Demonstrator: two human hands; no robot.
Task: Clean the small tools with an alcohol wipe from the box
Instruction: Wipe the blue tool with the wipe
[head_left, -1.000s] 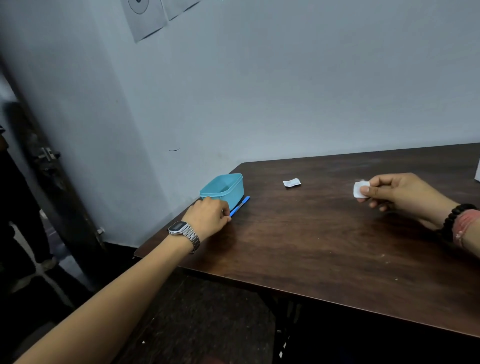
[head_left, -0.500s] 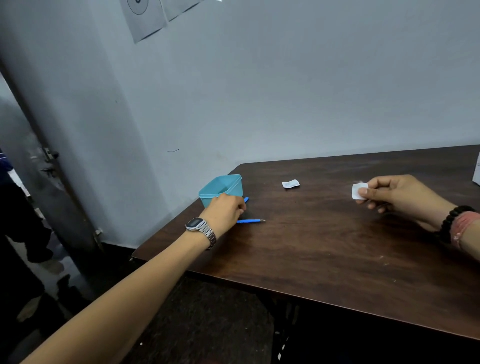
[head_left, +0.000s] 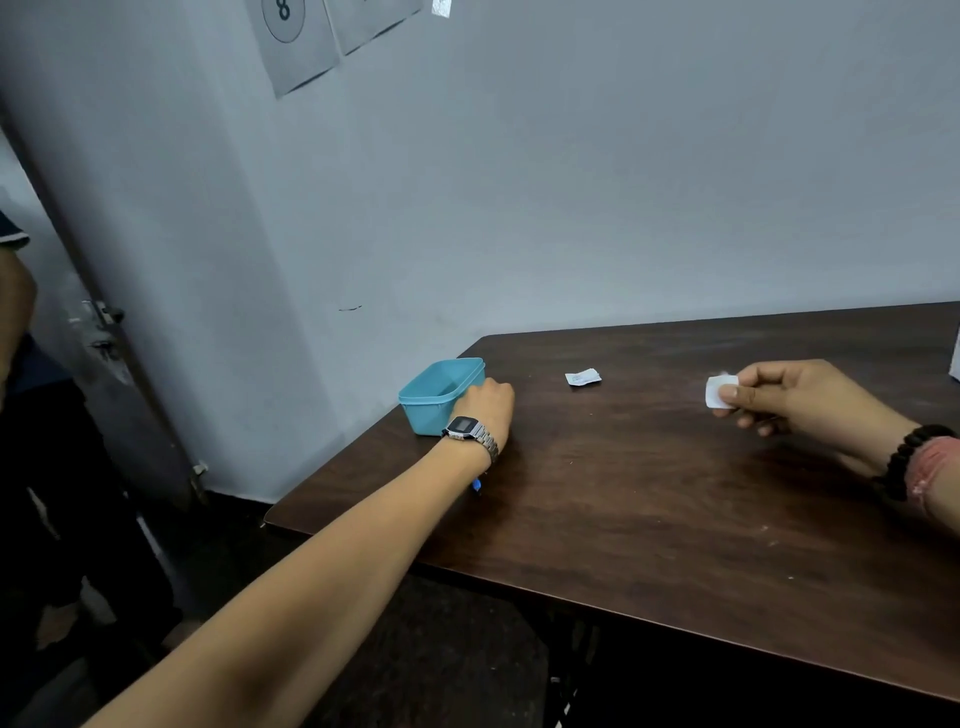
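Note:
A teal open box (head_left: 439, 397) stands near the table's left corner. My left hand (head_left: 488, 402) rests with curled fingers against the box's right side. A thin blue tool (head_left: 476, 486) pokes out from under that wrist, pointing back toward me; my left hand appears to hold its other end, which is hidden. My right hand (head_left: 795, 397) hovers over the right part of the table and pinches a small white alcohol wipe (head_left: 719, 389) between thumb and fingers.
A torn white wipe wrapper (head_left: 583, 377) lies on the dark wooden table (head_left: 649, 493) between my hands. A white object (head_left: 956, 358) shows at the right edge. The wall runs behind the table, with a person's dark clothing at far left.
My left hand moved up beside the box's right wall, and the blue tool swung from pointing right to pointing back under my wrist. My right hand kept the wipe in place.

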